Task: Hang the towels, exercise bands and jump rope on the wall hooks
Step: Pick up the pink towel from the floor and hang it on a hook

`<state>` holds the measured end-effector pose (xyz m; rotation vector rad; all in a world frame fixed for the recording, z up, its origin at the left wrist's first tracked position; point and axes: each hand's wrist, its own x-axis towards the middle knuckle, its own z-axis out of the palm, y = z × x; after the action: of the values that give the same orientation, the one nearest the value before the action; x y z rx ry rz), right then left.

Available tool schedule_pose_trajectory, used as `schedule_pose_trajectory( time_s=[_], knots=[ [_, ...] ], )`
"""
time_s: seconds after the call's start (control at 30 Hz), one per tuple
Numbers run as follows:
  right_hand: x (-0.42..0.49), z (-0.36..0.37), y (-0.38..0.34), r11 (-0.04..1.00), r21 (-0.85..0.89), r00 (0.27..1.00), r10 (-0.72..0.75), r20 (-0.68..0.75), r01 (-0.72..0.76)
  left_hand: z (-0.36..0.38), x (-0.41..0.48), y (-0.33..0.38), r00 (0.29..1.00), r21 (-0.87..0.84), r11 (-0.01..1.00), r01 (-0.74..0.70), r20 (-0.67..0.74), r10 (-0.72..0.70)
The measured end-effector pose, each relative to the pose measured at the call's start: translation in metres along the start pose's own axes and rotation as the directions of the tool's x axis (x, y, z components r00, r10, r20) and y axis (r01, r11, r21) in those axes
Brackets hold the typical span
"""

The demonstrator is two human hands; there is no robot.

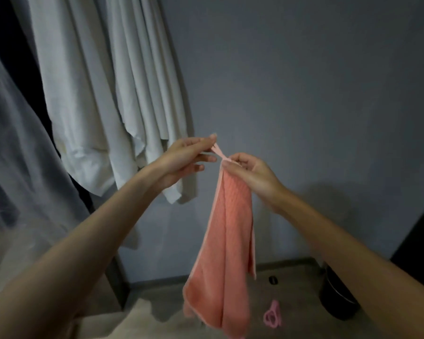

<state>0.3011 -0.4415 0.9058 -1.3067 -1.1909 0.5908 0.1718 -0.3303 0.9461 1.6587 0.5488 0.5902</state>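
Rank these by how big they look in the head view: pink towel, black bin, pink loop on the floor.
1. pink towel, though it is nearest the camera
2. black bin, partly hidden
3. pink loop

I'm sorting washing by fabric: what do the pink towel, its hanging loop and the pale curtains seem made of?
Pink towel: soft matte textile, probably microfibre or terry; a fine ribbed texture shows and it hangs limp, with a paler bound edge. Hanging loop: thin flat fabric tape, pale pink. Pale curtains: smooth matte woven cloth, falling in long pleats; fibre unclear.
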Motion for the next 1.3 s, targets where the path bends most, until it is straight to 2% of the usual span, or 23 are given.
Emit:
schedule_pose_trajectory(
  time_s=[0.3,0.47,0.6,0.93,1.13,1.3],
  knots=[
    [0.126,-0.014,-0.015,0.996,0.027,0.996,-0.087,-0.033,0.088,-0.049,0.099,0.046,0.994,0.003,0.995,-0.103,-0.041,0.103],
    [0.21,-0.031,-0.034,0.975,0.061,0.974,-0.209,-0.091,0.215,-0.071,0.168,0.089,0.972,0.014,0.972,-0.233,-0.039,0.233],
    [0.278,-0.049,-0.062,0.944,0.061,0.939,-0.312,-0.142,0.323,-0.086,0.224,0.135,0.942,0.113,0.941,-0.319,-0.07,0.328],
    [0.434,-0.066,-0.117,0.875,-0.047,0.821,-0.47,-0.324,0.482,-0.13,0.33,0.238,0.839,0.404,0.797,-0.449,-0.117,0.532],
    [0.491,-0.068,-0.153,0.851,-0.056,0.775,-0.501,-0.386,0.522,-0.154,0.378,0.278,0.777,0.375,0.771,-0.515,-0.176,0.604],
    [0.527,-0.07,-0.19,0.791,-0.159,0.689,-0.597,-0.411,0.591,-0.176,0.407,0.32,0.687,0.395,0.692,-0.604,-0.181,0.703]
  ],
)
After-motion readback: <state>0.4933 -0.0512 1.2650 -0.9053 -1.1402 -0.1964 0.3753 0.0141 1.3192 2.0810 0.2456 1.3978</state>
